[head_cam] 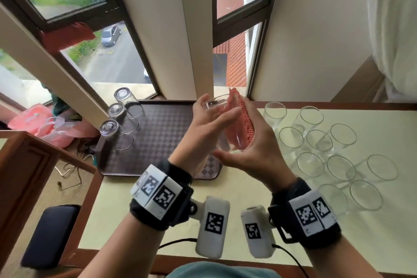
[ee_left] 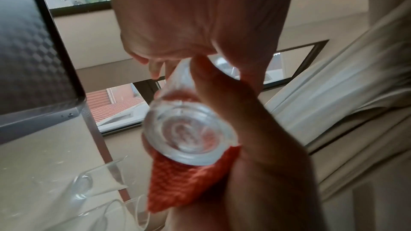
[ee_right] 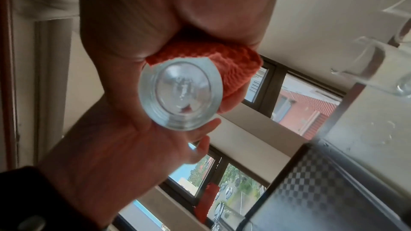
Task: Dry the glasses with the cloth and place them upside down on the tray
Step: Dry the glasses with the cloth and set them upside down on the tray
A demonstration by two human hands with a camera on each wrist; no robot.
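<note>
I hold a clear glass (head_cam: 216,108) (ee_left: 189,134) (ee_right: 180,92) in the air over the right edge of the dark checkered tray (head_cam: 158,137), its base toward me. My left hand (head_cam: 209,124) cups its left side with the fingers curved round it. My right hand (head_cam: 255,149) grips an orange knitted cloth (head_cam: 241,119) (ee_left: 189,178) (ee_right: 233,66) and presses it against the glass's right side, thumb under the base. Three glasses (head_cam: 119,115) stand upside down along the tray's left edge. Several upright glasses (head_cam: 316,140) stand on the table to the right.
The cream table top (head_cam: 112,221) ends at a window sill behind the tray. A red cloth (head_cam: 67,35) hangs on the window frame. Left of the table lie pink bags (head_cam: 45,124) on the floor and a black stool (head_cam: 49,235). A white curtain (head_cam: 394,29) hangs at the right.
</note>
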